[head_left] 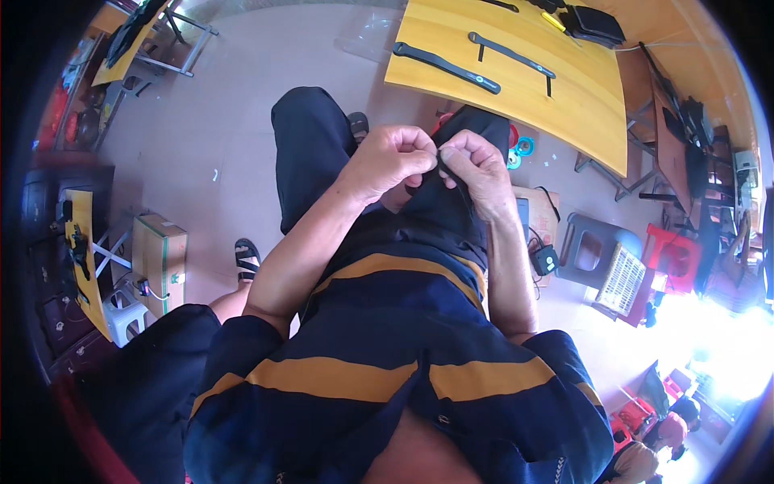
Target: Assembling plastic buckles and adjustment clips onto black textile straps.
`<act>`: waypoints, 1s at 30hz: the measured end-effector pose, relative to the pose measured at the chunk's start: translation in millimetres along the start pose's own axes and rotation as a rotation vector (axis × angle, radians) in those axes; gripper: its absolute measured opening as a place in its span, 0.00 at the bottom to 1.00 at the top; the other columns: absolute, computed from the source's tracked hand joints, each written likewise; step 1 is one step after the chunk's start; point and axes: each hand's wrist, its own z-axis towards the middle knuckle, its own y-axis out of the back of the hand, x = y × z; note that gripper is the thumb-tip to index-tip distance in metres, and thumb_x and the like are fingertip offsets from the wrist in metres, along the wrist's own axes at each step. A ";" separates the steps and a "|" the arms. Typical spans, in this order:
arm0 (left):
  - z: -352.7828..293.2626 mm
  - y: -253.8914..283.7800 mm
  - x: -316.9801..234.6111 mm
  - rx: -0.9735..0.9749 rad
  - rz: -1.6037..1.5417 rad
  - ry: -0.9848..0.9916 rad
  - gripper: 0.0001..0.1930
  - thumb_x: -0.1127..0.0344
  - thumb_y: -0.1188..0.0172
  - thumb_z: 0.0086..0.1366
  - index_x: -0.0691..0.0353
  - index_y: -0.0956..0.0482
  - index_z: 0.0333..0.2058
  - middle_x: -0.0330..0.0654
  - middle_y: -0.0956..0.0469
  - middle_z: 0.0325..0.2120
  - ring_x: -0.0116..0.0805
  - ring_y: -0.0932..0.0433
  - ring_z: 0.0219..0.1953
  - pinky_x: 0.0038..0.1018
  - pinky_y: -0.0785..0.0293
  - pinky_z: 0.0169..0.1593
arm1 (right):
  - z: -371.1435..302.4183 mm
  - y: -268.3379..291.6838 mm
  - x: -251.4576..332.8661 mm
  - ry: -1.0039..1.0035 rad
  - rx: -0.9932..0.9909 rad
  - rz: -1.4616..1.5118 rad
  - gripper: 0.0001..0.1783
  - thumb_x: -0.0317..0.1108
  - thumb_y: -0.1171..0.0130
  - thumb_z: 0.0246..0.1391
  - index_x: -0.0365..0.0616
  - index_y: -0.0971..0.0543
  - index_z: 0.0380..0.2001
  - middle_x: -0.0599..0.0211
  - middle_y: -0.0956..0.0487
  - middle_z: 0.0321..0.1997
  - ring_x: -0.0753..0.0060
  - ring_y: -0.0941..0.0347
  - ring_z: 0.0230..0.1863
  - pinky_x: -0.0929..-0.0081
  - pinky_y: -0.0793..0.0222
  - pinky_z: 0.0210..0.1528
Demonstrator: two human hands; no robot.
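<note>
In front of my lap, my left hand (pixel 399 164) and my right hand (pixel 477 165) are both closed in a pinch, fingertips almost touching. Between them is a small thin black strip (pixel 445 171), mostly covered by the fingers and hard to tell from the black trousers behind it. On the yellow table (pixel 556 113) ahead of the hands lie a black strap (pixel 447 68) with a loop at one end and a dark grey strap (pixel 512 53) with narrow black tabs. Each carries a small printed mark.
A black pouch (pixel 592 24) and a yellow-handled tool (pixel 553 22) lie at the table's far side. To the right stand a grey chair (pixel 582 246) and a red stool (pixel 672 256). A cardboard box (pixel 160 260) is at left, near another person's leg (pixel 231 305).
</note>
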 end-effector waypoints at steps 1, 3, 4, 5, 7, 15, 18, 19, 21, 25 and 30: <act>1.3 -2.4 2.2 -0.032 0.027 -0.012 0.01 0.73 0.39 0.60 0.63 0.20 0.29 0.32 0.24 0.21 0.18 0.28 0.22 0.17 0.30 0.28 | 0.7 2.5 -3.7 0.017 -0.003 -0.034 0.04 0.30 0.42 0.65 0.42 0.22 0.35 0.74 0.22 0.27 0.87 0.29 0.26 0.87 0.33 0.30; 1.7 -4.0 8.5 -0.085 0.057 -0.023 0.01 0.73 0.39 0.59 0.63 0.21 0.28 0.31 0.25 0.21 0.18 0.28 0.22 0.17 0.31 0.27 | 1.9 3.2 -11.6 0.017 -0.020 -0.044 0.04 0.30 0.41 0.64 0.42 0.23 0.34 0.76 0.22 0.29 0.88 0.28 0.28 0.86 0.31 0.30; 0.5 -1.8 12.9 -0.110 0.065 -0.022 0.02 0.73 0.39 0.58 0.63 0.21 0.27 0.31 0.25 0.21 0.17 0.29 0.22 0.17 0.31 0.26 | 4.3 0.8 -16.2 0.026 0.003 -0.041 0.04 0.30 0.41 0.64 0.42 0.23 0.35 0.77 0.22 0.29 0.88 0.28 0.29 0.86 0.29 0.31; 0.4 -2.9 17.9 -0.145 0.078 -0.047 0.02 0.74 0.40 0.58 0.62 0.22 0.26 0.30 0.26 0.21 0.17 0.30 0.21 0.18 0.31 0.26 | 3.7 2.7 -16.5 0.028 0.001 -0.041 0.04 0.30 0.41 0.64 0.42 0.23 0.35 0.77 0.22 0.29 0.88 0.28 0.29 0.86 0.29 0.31; 3.7 -7.4 28.4 -0.182 0.117 -0.068 0.03 0.75 0.42 0.58 0.61 0.23 0.26 0.30 0.26 0.22 0.17 0.29 0.22 0.17 0.30 0.27 | 1.1 1.8 -17.7 0.023 -0.032 -0.116 0.05 0.31 0.41 0.65 0.41 0.23 0.35 0.77 0.23 0.30 0.88 0.28 0.30 0.86 0.29 0.32; 8.3 -10.0 45.8 -0.234 0.004 -0.149 0.03 0.75 0.42 0.57 0.61 0.24 0.25 0.29 0.27 0.20 0.16 0.29 0.22 0.16 0.33 0.25 | -4.4 -5.2 -8.6 0.432 -0.329 -0.819 0.08 0.29 0.32 0.51 0.40 0.22 0.27 0.66 0.26 0.24 0.70 0.26 0.27 0.74 0.29 0.32; 6.1 -16.4 42.4 -0.243 -0.003 -0.195 0.03 0.76 0.42 0.56 0.61 0.24 0.25 0.30 0.27 0.19 0.16 0.30 0.21 0.17 0.37 0.22 | -15.1 -12.7 5.9 0.371 -0.303 -0.955 0.07 0.27 0.33 0.49 0.40 0.22 0.28 0.62 0.26 0.25 0.62 0.26 0.26 0.70 0.29 0.31; 5.7 -16.6 41.2 -0.243 -0.003 -0.194 0.03 0.76 0.42 0.56 0.61 0.24 0.25 0.30 0.27 0.19 0.16 0.30 0.21 0.17 0.37 0.22 | -17.6 -15.7 9.9 0.383 -0.253 -0.892 0.06 0.27 0.34 0.49 0.40 0.22 0.29 0.62 0.26 0.24 0.61 0.25 0.27 0.68 0.29 0.31; 4.8 -15.2 39.9 -0.256 0.018 -0.168 0.03 0.76 0.42 0.55 0.61 0.25 0.25 0.30 0.28 0.18 0.16 0.31 0.20 0.17 0.39 0.21 | -21.0 -16.5 12.8 0.404 -0.173 -0.873 0.06 0.26 0.36 0.50 0.42 0.22 0.32 0.61 0.25 0.24 0.58 0.23 0.28 0.65 0.27 0.31; 3.6 -14.6 39.3 -0.217 0.013 -0.140 0.03 0.76 0.42 0.55 0.61 0.25 0.25 0.30 0.28 0.18 0.15 0.31 0.19 0.18 0.40 0.19 | -25.2 -16.4 15.9 0.438 -0.182 -0.982 0.06 0.26 0.36 0.49 0.42 0.21 0.32 0.61 0.22 0.26 0.57 0.22 0.30 0.66 0.27 0.32; 3.0 -19.4 42.8 -0.210 0.011 -0.251 0.03 0.77 0.42 0.55 0.62 0.25 0.25 0.29 0.29 0.17 0.14 0.33 0.21 0.16 0.39 0.23 | -27.1 -22.5 18.1 0.410 -0.264 -0.943 0.04 0.26 0.36 0.46 0.43 0.19 0.29 0.61 0.21 0.24 0.58 0.20 0.28 0.66 0.26 0.31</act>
